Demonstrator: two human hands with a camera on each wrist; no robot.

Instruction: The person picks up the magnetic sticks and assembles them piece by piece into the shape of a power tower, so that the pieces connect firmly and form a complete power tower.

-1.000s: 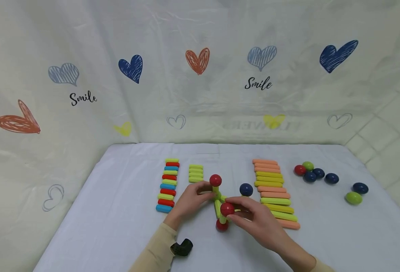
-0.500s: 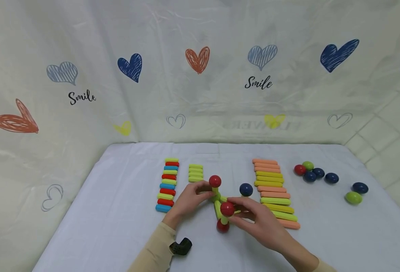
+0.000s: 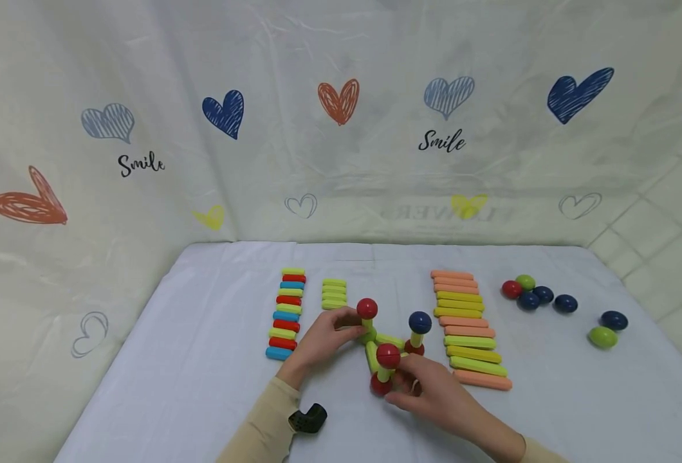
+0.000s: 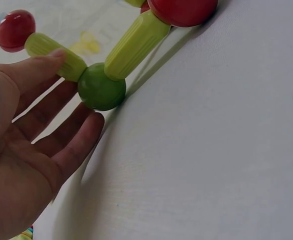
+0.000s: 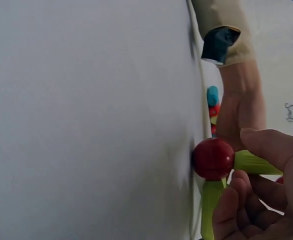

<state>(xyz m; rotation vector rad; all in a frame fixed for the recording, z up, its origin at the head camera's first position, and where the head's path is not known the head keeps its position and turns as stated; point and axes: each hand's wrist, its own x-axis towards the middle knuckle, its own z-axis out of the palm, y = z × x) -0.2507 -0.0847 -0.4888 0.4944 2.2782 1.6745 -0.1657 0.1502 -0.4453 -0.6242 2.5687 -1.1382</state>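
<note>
Between the hands stands a ball-and-stick frame of lime green sticks and coloured balls. The left hand pinches its upright lime stick, which rises from a green ball and carries a red ball. At the front, the right hand has its thumb and fingers around another upright lime stick, just beside the lower red ball. A red ball tops that stick. Behind, a dark blue ball caps a third upright above a red ball.
A column of short red, blue and lime sticks lies left. Several short lime sticks sit beside it. Longer orange, yellow and lime sticks lie right. Loose red, green and blue balls rest further right. The left wrist wears a black device.
My right hand has moved down from the top red ball to the lower part of the front upright, uncovering the blue-topped upright behind. My left hand stays in place.
</note>
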